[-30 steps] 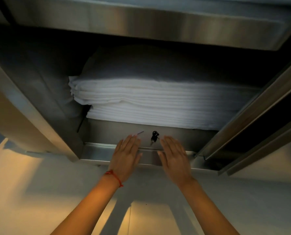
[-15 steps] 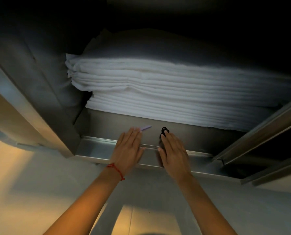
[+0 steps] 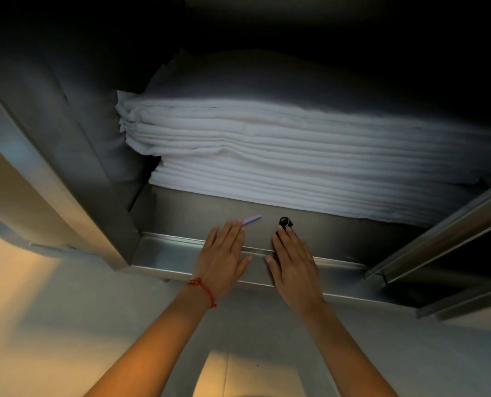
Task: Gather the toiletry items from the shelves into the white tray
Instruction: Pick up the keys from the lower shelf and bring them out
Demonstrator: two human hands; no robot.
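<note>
The fingers of the left hand (image 3: 224, 257) lie flat and close together, spread over the metal floor of the cabinet, holding nothing; their tips reach the near end of a thin purple stick (image 3: 252, 219), which lies on the shelf floor (image 3: 338, 233) and points away to the right. Whether the fingertips actually touch it cannot be told. The right hand (image 3: 293, 266) is likewise flat, fingers extended and nearly together, with nothing gripped; its fingertips (image 3: 285, 231) sit just at the near edge of a small black object (image 3: 285, 222) with a ring-like shape, too dark and small to identify. The two items lie near each other, just to the near side of the linen. A red string bracelet (image 3: 202, 290) circles the left wrist.

Both palms cross the raised sliding-door track (image 3: 167, 253) that runs along the near edge of the cabinet. Just beyond the two items, a tall stack of folded white linen (image 3: 295, 156) fills most of the shelf and blocks the view further in. A steel side wall (image 3: 66, 144) stands on the left, and a sliding door frame (image 3: 444, 230) slants across on the right. Below, a pale tiled floor (image 3: 52, 339) shows. No writing or label is legible anywhere.
</note>
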